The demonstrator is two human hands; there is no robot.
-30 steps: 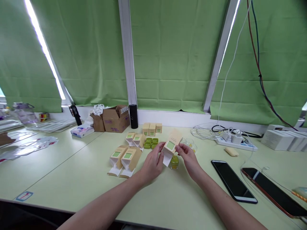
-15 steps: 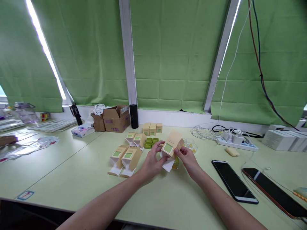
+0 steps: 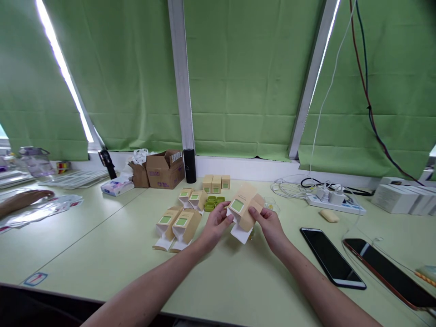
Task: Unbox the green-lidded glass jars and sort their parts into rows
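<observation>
A kraft paper box point(image 3: 242, 205) with a green square label is held up between my hands, its white-lined flap hanging down. My left hand point(image 3: 218, 225) grips its left edge, with the thumb and fingers on either side. My right hand point(image 3: 269, 223) pinches the box's right side. To the left, several similar boxes with open flaps point(image 3: 185, 225) stand on the table. Just behind my left hand are small green containers point(image 3: 211, 203). Three kraft boxes point(image 3: 216, 183) stand farther back. Clear round pieces point(image 3: 271, 204) lie partly hidden behind my right hand.
Two phones point(image 3: 332, 256) lie at the right, near a power strip point(image 3: 337, 205) with tangled cables. White boxes point(image 3: 397, 199) stand far right. Back left are a cardboard box point(image 3: 165, 171), a black cylinder point(image 3: 190, 165) and a tissue pack point(image 3: 117, 186). Another person's hand point(image 3: 32, 198) is far left.
The held box has turned slightly, and its side now spreads out more at the right. My right hand has shifted a little. At far left the other person's hand has reached farther in.
</observation>
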